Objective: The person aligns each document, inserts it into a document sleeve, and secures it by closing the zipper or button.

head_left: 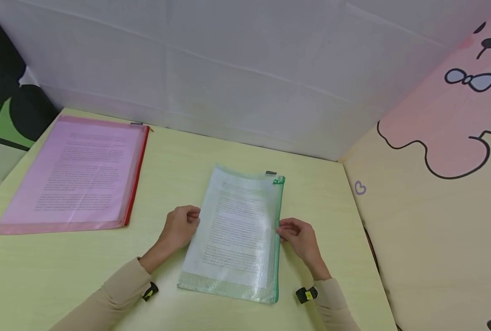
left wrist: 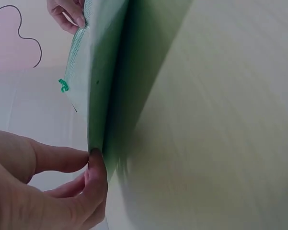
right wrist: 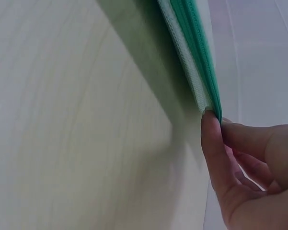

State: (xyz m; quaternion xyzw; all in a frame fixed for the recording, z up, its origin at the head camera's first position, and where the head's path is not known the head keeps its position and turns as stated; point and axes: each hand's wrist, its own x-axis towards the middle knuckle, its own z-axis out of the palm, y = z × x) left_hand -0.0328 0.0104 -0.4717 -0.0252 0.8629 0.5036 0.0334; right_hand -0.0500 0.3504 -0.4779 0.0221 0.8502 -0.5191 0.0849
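Note:
A clear zip document pouch with a green zipper (head_left: 245, 230) holds printed sheets, in the middle of the head view. My left hand (head_left: 182, 225) pinches its left edge between thumb and fingers. On the zipper side, my right hand (head_left: 300, 236) pinches the right edge. Both wrist views show the pouch raised off the table, with a shadow beneath it. In the left wrist view, thumb and index finger (left wrist: 97, 179) meet on the thin edge. The right wrist view has the green zipper (right wrist: 201, 57) running down into the fingertips.
A pink zip pouch with a red zipper (head_left: 79, 174), also holding printed sheets, lies at the left of the pale wooden table (head_left: 166, 174). A white sheet-like wall (head_left: 228, 69) rises behind the table. Along the right stands a panel with a cartoon bear (head_left: 448, 138).

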